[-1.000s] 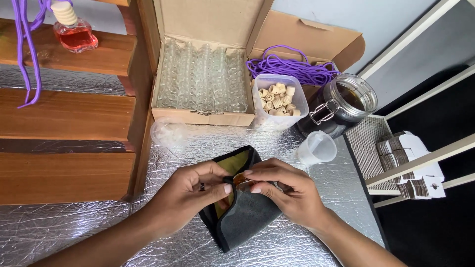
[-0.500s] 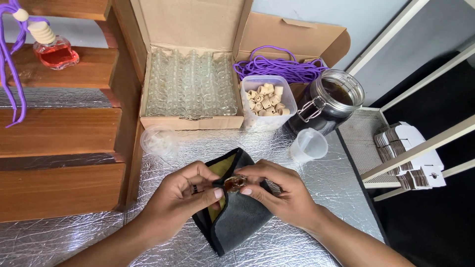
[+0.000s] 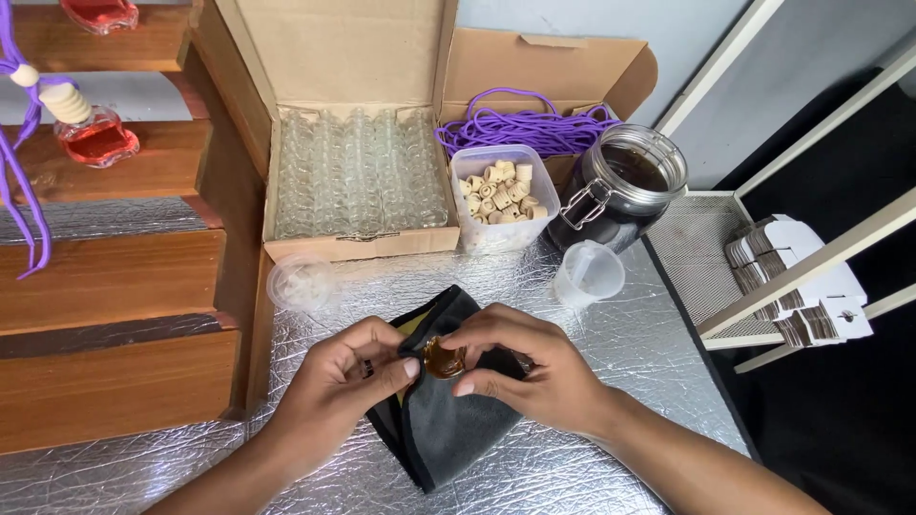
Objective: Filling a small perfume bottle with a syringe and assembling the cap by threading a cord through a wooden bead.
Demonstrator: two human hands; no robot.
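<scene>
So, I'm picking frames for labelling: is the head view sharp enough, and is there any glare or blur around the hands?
Head view: evenly lit and sharp; the crinkled silver foil table cover glints softly without washing out; left hand and right hand show no blur; the small amber glass bottle between them is mostly hidden.
</scene>
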